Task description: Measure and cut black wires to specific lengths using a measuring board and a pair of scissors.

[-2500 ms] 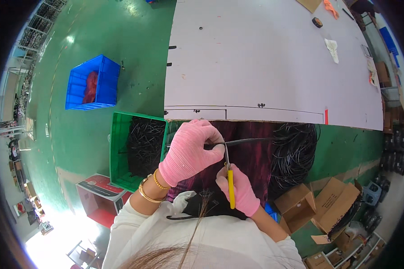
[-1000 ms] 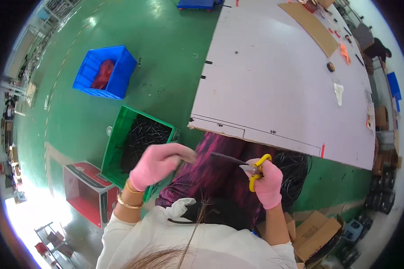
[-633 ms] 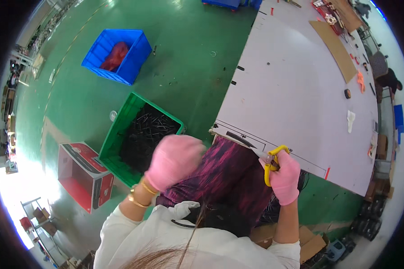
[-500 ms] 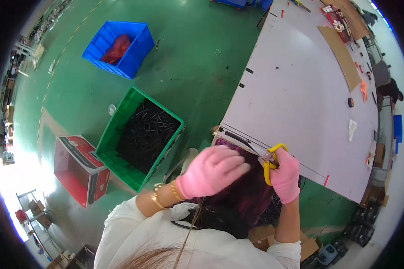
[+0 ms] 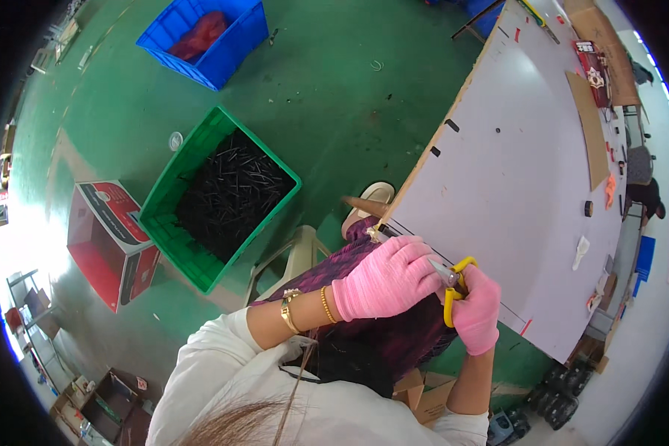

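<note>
My right hand [image 5: 474,308], in a pink glove, is closed round the yellow handles of a pair of scissors [image 5: 452,296]. Their grey metal blades point up and left toward my other hand. My left hand [image 5: 390,279], gloved in the same pink, has its fingers bent together right beside the blades. Whatever those fingers hold, if anything, is hidden behind the glove. Both hands are over my lap, close to the near edge of the white-topped table [image 5: 513,186]. Thin dark lines run along the tabletop just beyond the scissors.
Left of me a green crate [image 5: 156,215] holds many thin black pieces. Beside it lies an open red-and-white box [image 5: 100,253]; farther off is a blue crate [image 5: 238,44] with a red bag. A cardboard strip [image 5: 587,130] and a black roll [image 5: 589,209] lie on the table.
My left hand has moved right, from held apart with fingers outstretched to bent fingers beside the blades. The scissors stay in my right hand. The whole view has shifted.
</note>
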`<state>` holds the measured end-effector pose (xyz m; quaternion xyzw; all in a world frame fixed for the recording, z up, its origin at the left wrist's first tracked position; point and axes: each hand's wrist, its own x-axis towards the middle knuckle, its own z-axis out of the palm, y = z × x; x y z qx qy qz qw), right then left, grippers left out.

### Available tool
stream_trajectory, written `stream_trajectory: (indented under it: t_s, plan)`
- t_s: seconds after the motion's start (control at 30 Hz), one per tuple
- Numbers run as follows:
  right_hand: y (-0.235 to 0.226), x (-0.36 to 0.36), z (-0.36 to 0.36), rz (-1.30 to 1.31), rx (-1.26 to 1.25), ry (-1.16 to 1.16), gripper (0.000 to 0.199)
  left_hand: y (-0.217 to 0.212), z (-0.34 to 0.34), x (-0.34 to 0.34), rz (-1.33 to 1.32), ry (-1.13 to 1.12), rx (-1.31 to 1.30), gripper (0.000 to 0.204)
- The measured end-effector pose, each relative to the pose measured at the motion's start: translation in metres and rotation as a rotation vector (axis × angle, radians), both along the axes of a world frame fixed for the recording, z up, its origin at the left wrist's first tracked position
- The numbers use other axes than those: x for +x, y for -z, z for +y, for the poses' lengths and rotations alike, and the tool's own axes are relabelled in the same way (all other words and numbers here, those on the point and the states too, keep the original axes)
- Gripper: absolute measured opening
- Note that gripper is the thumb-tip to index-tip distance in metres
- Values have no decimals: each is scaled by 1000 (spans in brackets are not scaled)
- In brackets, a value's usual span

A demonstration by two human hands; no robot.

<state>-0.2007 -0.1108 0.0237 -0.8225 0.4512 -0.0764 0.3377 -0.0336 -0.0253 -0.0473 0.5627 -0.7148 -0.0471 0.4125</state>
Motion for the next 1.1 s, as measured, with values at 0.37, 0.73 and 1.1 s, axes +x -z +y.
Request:
stream_trajectory:
  t_s: [0.37,0.73,1.1]
  plan:
    - [-10,9,-4,89,11,-28,25,8,0,-2,13,-1,-1,19]
    - [-15,13,-4,125,0,-3,23,4,0,5,2,35,22,21]
    - [-22,-34,-19,117,141,106,31,-6,-8,6,109,8,59,32]
